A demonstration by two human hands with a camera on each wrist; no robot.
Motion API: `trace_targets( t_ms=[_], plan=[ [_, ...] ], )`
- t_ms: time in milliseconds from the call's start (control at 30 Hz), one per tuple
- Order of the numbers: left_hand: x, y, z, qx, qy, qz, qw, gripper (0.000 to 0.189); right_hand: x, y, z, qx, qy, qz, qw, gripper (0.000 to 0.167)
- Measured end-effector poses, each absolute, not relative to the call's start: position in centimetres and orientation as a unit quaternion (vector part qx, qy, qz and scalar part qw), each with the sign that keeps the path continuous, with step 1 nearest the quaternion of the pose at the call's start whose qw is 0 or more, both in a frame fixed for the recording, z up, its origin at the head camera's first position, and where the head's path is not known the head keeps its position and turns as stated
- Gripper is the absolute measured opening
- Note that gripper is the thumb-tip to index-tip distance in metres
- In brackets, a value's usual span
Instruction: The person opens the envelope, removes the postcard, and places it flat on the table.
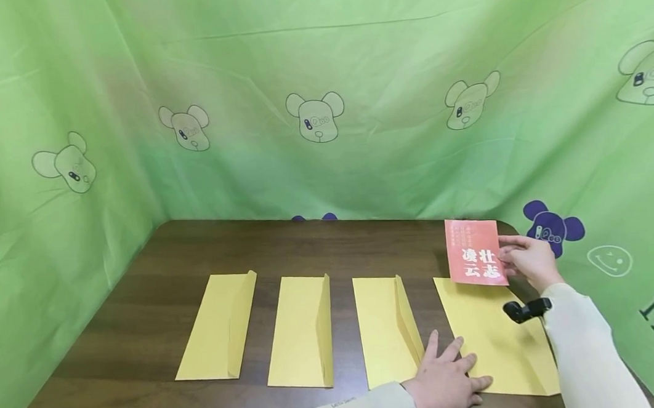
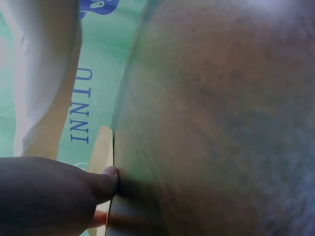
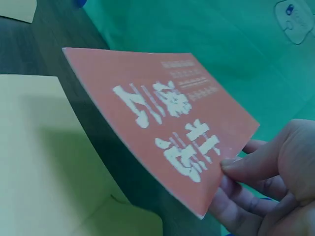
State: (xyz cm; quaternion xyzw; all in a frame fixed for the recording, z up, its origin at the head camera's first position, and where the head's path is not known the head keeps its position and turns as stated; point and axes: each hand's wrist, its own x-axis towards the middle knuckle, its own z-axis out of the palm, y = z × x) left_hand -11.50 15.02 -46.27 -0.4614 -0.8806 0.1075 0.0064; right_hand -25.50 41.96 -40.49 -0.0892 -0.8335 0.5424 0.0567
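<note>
A red card (image 1: 475, 251) with white Chinese characters is pinched along its right edge by my right hand (image 1: 530, 260). It is held above the far end of the rightmost yellow envelope (image 1: 494, 331). In the right wrist view, the thumb lies on the printed face of the card (image 3: 147, 108) and the other fingers are behind it. My left hand (image 1: 446, 379) rests with spread fingers on the near left part of that same envelope. Its thumb points toward the neighbouring yellow envelope (image 1: 386, 330). The left wrist view shows this hand (image 2: 64, 196) low against the dark table.
Two more yellow envelopes, one (image 1: 214, 327) at far left and one (image 1: 297, 332) beside it, lie in the same row on the brown wooden table (image 1: 143, 306). A green printed curtain (image 1: 314, 167) hangs behind and on both sides. A small black device (image 1: 527, 310) sits on the right sleeve.
</note>
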Motion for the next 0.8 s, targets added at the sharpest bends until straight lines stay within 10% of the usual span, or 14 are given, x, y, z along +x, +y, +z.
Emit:
trace_targets(
  t_ms=[800],
  plan=[
    [-11.5,15.0,-46.5,-0.453,-0.886,0.098,0.011,0.043,-29.7,40.3,-44.3,-0.197,-0.765,0.606,0.092,0.054]
  ],
)
